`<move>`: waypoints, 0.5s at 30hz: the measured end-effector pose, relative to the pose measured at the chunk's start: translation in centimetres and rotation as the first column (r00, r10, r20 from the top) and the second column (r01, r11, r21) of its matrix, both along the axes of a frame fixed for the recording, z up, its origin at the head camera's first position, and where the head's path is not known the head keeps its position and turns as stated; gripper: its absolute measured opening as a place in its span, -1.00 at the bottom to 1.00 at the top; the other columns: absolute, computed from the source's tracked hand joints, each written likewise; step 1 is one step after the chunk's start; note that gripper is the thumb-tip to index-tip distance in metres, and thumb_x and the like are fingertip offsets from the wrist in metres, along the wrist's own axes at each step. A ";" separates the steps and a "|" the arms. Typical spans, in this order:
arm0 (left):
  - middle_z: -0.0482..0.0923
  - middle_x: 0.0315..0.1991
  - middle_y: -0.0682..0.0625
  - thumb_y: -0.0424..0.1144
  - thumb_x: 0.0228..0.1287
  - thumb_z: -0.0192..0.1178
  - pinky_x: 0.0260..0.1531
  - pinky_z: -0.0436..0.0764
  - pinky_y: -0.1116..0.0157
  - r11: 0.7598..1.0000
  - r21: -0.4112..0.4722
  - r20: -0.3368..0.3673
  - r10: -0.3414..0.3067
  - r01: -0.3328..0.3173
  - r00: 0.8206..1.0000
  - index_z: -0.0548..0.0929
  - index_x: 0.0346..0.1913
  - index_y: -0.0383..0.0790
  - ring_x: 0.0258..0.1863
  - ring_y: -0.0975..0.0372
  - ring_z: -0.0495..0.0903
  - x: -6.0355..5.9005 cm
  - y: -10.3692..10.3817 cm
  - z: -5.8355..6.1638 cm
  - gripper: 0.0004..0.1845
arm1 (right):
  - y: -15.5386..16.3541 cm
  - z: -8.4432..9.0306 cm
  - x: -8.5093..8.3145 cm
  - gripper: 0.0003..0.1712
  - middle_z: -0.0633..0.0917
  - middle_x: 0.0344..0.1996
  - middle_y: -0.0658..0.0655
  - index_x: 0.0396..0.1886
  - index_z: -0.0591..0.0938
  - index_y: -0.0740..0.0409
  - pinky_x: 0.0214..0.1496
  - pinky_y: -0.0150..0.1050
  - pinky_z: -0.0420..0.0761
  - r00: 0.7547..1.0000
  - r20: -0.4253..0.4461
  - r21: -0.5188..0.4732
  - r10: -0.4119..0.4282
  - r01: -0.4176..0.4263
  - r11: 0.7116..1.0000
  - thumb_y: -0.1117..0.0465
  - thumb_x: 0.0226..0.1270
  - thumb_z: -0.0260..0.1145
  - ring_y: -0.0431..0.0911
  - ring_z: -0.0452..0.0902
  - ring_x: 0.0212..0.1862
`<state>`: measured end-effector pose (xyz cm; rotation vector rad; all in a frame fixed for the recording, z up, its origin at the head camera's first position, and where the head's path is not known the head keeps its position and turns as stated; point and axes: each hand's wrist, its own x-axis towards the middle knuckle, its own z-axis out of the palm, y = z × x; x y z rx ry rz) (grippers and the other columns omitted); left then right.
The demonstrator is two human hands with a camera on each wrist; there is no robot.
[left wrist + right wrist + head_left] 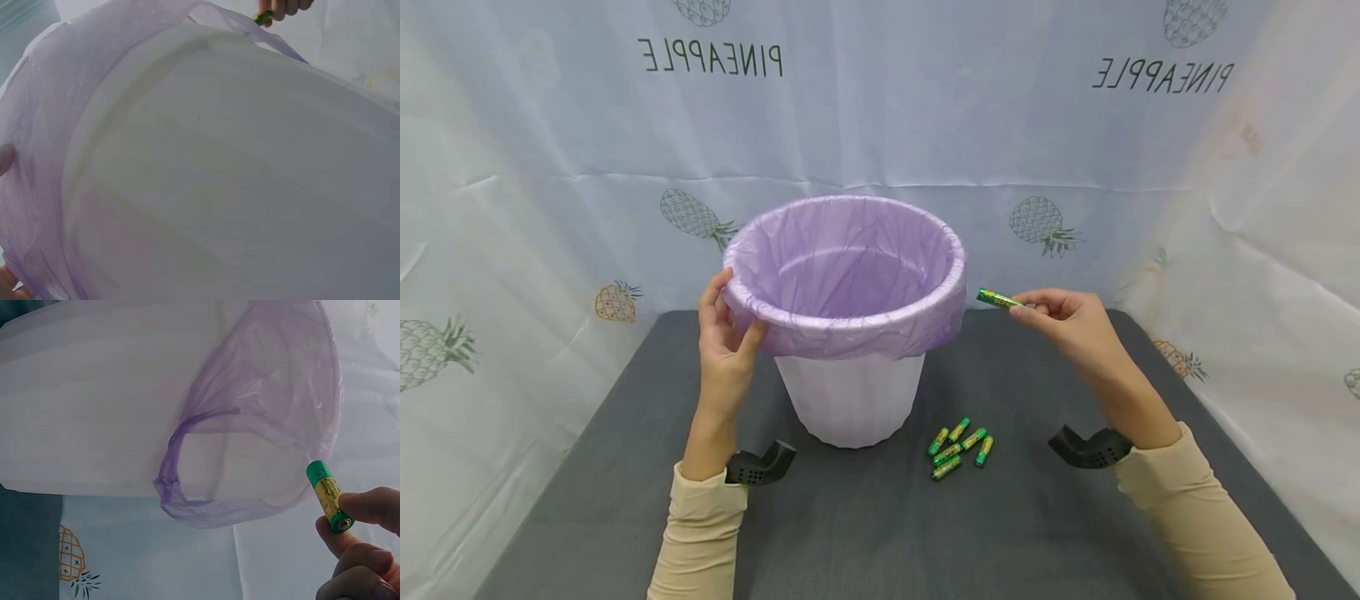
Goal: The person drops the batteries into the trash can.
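- Green-and-gold battery (997, 297) pinched at one end between thumb and fingertips of my right hand (1067, 321), lying roughly level, free end pointing left at the bin.
- It's in the air just right of the bin rim, near it but not touching; right wrist view shows the green tip (329, 495) close beside the hanging purple bag edge.
- White bin (850, 396) stands upright at the middle of the table, lined with a purple bag (850, 267) folded over the rim; a loose loop of bag (187, 481) hangs down its right side.
- My left hand (724, 333) grips the left rim, thumb on the near outer side over the bag, fingers curled round the edge.
- Left wrist view is mostly bin wall (237, 175) and bag; only a fingertip (5, 159) shows at the left edge, so finger placement there is likely on the bag, hard to confirm.
- Five more green batteries (958, 446) lie in a loose cluster on the dark grey table (865, 533), near-right of the bin base, apart from it.
- Black wrist mounts (760, 467) on both forearms, beige sleeves (700, 533).
- White pineapple-print sheet (550, 183) hangs on the far, left and right sides.
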<state>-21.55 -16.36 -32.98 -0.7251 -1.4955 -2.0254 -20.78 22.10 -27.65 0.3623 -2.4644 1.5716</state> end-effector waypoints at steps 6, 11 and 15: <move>0.37 0.18 0.10 -0.31 0.29 0.22 0.09 0.47 0.49 1.000 -0.012 0.003 -0.001 0.001 1.000 0.19 0.36 -0.01 0.08 0.33 0.43 0.0 0.0 0.1 -0.35 | -0.3 1.0 0.1 -0.79 0.38 -0.72 -0.22 -0.36 0.68 -0.25 -0.51 -0.20 0.11 0.999 -0.035 -0.045 0.014 -0.016 0.999 0.24 0.31 0.30 -0.18 0.04 -0.59; 0.36 0.18 0.10 -0.31 0.30 0.22 0.10 0.46 0.48 1.000 -0.027 -0.001 0.004 -0.005 1.000 0.18 0.36 -0.01 0.09 0.33 0.42 0.0 -0.1 0.1 -0.36 | -0.6 1.7 0.0 -0.76 0.38 -0.73 -0.20 -0.35 0.71 -0.21 -0.54 -0.19 0.06 0.997 -0.061 -0.089 0.039 -0.044 0.995 0.29 0.31 0.29 -0.16 0.02 -0.62; 0.36 0.17 0.11 -0.31 0.30 0.22 0.09 0.46 0.48 1.000 -0.023 0.000 0.007 -0.007 1.000 0.19 0.36 0.00 0.09 0.33 0.42 -0.1 -0.1 0.0 -0.36 | -1.0 2.3 0.0 -0.76 0.37 -0.74 -0.18 -0.35 0.72 -0.18 -0.54 -0.18 0.03 0.996 -0.073 -0.118 0.053 -0.061 0.991 0.31 0.30 0.29 -0.16 0.02 -0.62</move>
